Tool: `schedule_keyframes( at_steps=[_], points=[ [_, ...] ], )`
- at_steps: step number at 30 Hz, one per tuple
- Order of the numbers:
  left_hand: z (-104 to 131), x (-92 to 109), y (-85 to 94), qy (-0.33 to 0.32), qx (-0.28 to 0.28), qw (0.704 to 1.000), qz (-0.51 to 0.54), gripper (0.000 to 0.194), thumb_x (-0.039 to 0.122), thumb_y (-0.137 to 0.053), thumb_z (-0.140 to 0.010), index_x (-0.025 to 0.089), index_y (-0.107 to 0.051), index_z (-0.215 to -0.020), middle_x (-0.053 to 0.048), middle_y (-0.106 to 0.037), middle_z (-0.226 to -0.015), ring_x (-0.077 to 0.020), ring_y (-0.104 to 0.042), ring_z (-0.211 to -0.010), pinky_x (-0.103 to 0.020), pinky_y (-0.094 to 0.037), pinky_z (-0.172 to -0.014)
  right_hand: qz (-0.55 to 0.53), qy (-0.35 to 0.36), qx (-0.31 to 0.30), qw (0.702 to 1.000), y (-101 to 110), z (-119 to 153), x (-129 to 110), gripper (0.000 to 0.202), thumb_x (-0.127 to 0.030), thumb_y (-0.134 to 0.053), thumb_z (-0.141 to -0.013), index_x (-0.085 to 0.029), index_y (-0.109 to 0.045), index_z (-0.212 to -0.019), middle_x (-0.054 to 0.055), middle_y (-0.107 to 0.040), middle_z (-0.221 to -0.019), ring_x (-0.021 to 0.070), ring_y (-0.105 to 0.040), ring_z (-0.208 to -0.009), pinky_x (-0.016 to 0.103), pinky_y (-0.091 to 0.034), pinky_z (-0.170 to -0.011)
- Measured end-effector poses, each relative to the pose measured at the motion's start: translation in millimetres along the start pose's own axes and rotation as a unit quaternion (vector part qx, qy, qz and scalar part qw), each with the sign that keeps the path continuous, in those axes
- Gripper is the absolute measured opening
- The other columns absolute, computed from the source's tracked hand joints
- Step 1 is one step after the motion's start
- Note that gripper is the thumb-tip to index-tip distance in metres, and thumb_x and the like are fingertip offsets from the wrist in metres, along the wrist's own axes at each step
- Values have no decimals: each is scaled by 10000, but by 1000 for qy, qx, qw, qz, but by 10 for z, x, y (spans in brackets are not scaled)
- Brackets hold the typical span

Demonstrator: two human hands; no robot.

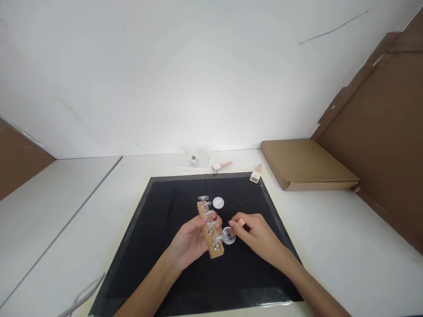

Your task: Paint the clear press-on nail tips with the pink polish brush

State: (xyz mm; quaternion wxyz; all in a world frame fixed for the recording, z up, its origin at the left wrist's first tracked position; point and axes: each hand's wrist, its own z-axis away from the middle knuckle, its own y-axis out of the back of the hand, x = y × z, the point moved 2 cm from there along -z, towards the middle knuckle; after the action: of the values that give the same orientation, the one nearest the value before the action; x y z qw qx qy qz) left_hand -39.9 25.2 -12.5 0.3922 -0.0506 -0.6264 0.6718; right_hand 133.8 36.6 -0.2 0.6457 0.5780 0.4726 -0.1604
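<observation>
My left hand (191, 237) is closed around a tan, cork-like strip, a nail tip stand (210, 240), tilted above the black mat. Several clear nail tips (209, 213) stand along it on small silver mounts. In a pinch, my right hand (256, 233) grips a small brush with a peach handle (242, 222). Its bristle end is too small to make out, near the lowest nail tip. Just below those fingers is a small round open jar (228, 236), partly covered by that nail tip. A round white lid (218, 203) lies beyond the left hand.
The black mat (158, 220) covers the middle of the white table. Two small square bottles with peach handles, one at the back (216, 167) and another at the mat's corner (255, 177), lie near a clear tray (201, 160). A cardboard box (307, 163) sits at the right.
</observation>
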Motion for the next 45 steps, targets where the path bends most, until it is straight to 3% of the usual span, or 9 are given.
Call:
schedule_keyframes(
  at_steps=[6,15,45],
  points=[
    [-4,3,0,0,-4,1000,0,90,148,-621,-758,107,-640,-836,-43,-581,-759,-121,-552,-666,-215,-426,-596,-24,-10,-35,999,-29,9,19,281,-249,-463,-905,-164,-608,-680,-23,-551,-557,95,-418,-478,213,-277,-476],
    [-5,3,9,1,-11,1000,-1,88,155,-605,-774,109,-635,-842,-43,-565,-767,-123,-542,-672,-219,-420,-601,7,-20,-33,999,-36,-18,29,283,-232,-467,-863,-182,-449,-585,-54,-412,-524,85,-343,-472,213,-234,-474],
    [-10,7,-11,-3,6,1000,-8,98,163,-633,-748,107,-628,-828,-35,-546,-752,-115,-530,-654,-214,-423,-589,104,37,-24,994,-7,12,14,254,-195,-485,-861,-188,-504,-608,-36,-501,-551,106,-463,-504,212,-283,-517]
  ],
)
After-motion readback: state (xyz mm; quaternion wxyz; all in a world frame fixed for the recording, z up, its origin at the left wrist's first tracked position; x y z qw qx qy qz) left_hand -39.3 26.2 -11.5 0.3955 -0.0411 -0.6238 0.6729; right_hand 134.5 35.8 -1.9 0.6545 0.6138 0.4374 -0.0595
